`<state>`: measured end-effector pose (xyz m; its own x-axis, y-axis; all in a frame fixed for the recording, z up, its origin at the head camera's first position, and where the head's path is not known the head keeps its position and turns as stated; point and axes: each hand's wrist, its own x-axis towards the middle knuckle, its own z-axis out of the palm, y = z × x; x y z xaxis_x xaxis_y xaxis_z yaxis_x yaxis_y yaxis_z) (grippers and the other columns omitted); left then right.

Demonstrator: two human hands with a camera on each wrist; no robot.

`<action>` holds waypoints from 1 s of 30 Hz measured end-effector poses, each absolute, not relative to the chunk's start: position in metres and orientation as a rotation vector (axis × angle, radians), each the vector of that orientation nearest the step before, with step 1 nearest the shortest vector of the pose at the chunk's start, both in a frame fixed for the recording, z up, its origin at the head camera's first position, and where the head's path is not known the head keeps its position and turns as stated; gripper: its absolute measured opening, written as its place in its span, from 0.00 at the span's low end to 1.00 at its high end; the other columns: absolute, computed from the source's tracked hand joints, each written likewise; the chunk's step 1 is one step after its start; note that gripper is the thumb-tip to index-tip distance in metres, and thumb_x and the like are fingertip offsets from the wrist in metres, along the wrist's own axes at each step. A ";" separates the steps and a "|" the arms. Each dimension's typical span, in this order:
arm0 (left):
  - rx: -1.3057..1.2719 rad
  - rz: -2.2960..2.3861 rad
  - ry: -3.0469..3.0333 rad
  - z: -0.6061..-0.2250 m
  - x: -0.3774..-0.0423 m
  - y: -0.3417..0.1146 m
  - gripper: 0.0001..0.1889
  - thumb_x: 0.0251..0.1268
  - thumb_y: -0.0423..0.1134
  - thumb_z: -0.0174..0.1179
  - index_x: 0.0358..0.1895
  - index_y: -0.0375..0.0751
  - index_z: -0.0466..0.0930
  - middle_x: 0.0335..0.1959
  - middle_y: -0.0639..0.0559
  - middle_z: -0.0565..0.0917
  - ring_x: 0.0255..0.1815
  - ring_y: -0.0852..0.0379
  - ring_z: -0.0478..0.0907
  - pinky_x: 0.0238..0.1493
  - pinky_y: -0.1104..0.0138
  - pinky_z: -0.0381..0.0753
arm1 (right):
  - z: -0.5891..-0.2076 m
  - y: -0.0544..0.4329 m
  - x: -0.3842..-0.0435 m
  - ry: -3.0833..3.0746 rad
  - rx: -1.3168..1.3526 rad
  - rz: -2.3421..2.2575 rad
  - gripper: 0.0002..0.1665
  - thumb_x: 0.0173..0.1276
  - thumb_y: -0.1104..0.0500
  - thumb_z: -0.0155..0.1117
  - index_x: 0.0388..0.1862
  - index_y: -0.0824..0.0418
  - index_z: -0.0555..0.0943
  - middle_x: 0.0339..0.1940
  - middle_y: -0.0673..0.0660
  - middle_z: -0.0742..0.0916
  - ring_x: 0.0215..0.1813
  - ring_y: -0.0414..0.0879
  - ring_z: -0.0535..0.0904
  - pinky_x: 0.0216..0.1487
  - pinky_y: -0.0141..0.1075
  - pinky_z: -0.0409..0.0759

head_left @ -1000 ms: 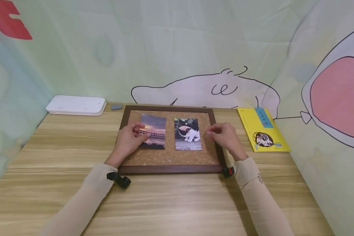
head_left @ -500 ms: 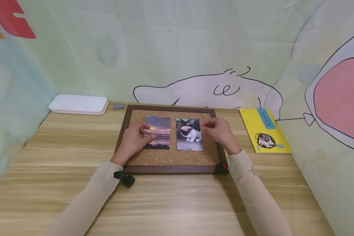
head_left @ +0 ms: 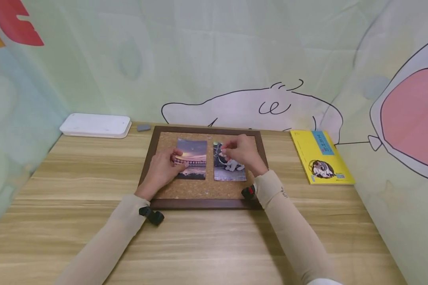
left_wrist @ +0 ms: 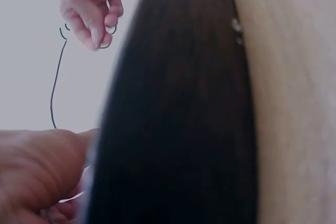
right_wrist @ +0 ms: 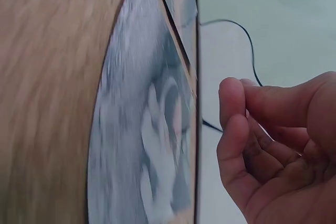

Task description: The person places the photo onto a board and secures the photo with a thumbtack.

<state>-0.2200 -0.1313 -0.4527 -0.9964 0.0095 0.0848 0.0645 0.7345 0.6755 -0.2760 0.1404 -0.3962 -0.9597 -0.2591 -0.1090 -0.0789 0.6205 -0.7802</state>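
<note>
A brown-framed corkboard [head_left: 228,190] lies on the table with two photos on it. My left hand [head_left: 160,168] is at the left edge of the sunset bridge photo [head_left: 192,172], thumb across its face and fingers curled by the edge. My right hand [head_left: 242,152] hovers over the cat photo [head_left: 230,174], covering part of it; thumb and index fingertips meet, with a small pale speck between them, too small to identify. In the right wrist view those fingertips [right_wrist: 228,106] stand apart from the cat photo [right_wrist: 163,156]. The left wrist view shows the dark frame [left_wrist: 173,103] beside my left hand.
A white case [head_left: 96,125] and a small grey block [head_left: 143,128] stand at the back left. To the right lies a yellow book [head_left: 315,158]. A printed cloth wall [head_left: 214,63] borders the table behind and at the sides.
My right hand has moved left, from the board's right side to over the cat photo. The sunset photo has shifted slightly right with my left hand.
</note>
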 end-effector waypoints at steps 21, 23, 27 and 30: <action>-0.077 -1.109 -2.861 -0.453 -0.220 -0.132 0.23 0.68 0.45 0.73 0.60 0.37 0.82 0.40 0.43 0.80 0.41 0.47 0.74 0.47 0.59 0.62 | -0.405 0.067 -0.310 2.616 -0.494 -1.034 0.05 0.76 0.61 0.70 0.44 0.58 0.92 0.40 0.54 0.91 0.39 0.44 0.80 0.40 0.33 0.75; -0.076 -1.106 -2.857 -0.453 -0.221 -0.132 0.23 0.68 0.46 0.73 0.60 0.37 0.82 0.39 0.44 0.79 0.40 0.47 0.73 0.47 0.59 0.62 | -0.405 0.063 -0.313 2.594 -0.481 -1.028 0.05 0.76 0.62 0.70 0.44 0.58 0.92 0.40 0.54 0.91 0.41 0.44 0.79 0.42 0.34 0.75; -0.067 -1.108 -2.856 -0.453 -0.220 -0.131 0.23 0.67 0.46 0.73 0.59 0.37 0.82 0.39 0.44 0.79 0.40 0.47 0.73 0.47 0.58 0.62 | -0.409 0.057 -0.317 2.584 -0.461 -1.004 0.05 0.76 0.60 0.70 0.45 0.58 0.92 0.41 0.53 0.90 0.42 0.44 0.77 0.44 0.34 0.73; -0.061 -1.109 -2.859 -0.453 -0.220 -0.131 0.22 0.67 0.45 0.73 0.59 0.38 0.82 0.39 0.44 0.79 0.41 0.47 0.73 0.46 0.59 0.62 | -0.412 0.053 -0.320 2.567 -0.439 -1.016 0.06 0.76 0.60 0.71 0.45 0.59 0.92 0.40 0.52 0.89 0.41 0.43 0.77 0.44 0.33 0.73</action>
